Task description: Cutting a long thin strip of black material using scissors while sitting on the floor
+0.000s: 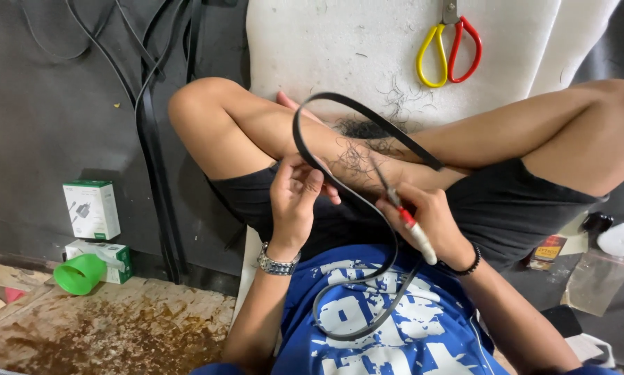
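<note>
One flat black strap (367, 139) loops from above the crossed legs down over the blue shirt; the left hand (294, 201) is closed on it, pinching it between thumb and fingers, while the right hand (433, 222) is curled around one thin red-and-white tool (406, 219), probably a small blade, with its tip at the strap. One pair of scissors (449, 45) with one yellow and one red handle lies on the white pad (312, 42). At the left stand two white-and-green boxes (91, 208), both shut, and one green funnel (79, 273).
</note>
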